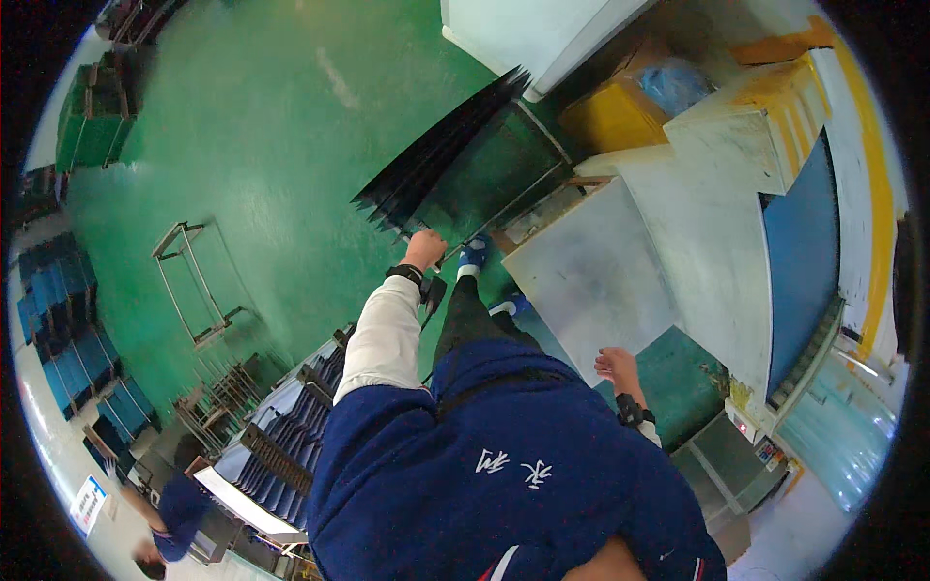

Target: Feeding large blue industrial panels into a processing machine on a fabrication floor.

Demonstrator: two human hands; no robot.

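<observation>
My left hand [423, 250] is stretched forward, its fingers closed round the end of a thin metal rack frame [523, 194]. On that rack stands a row of thin black sheets [441, 150], fanned out away from me. The grip itself is partly hidden by the back of the hand. My right hand [617, 366] hangs low at my side, fingers loosely bent, with nothing visible in it. It is nearest to a pale grey flat-topped table [596, 271], apart from its edge. Both wrists wear dark bands.
A bare metal frame [199, 281] lies on the green floor to the left. Blue sheets stand on a rack [276, 436] at lower left, near another person [179, 513]. A white machine [717, 213] and a yellow bin [615, 114] stand to the right.
</observation>
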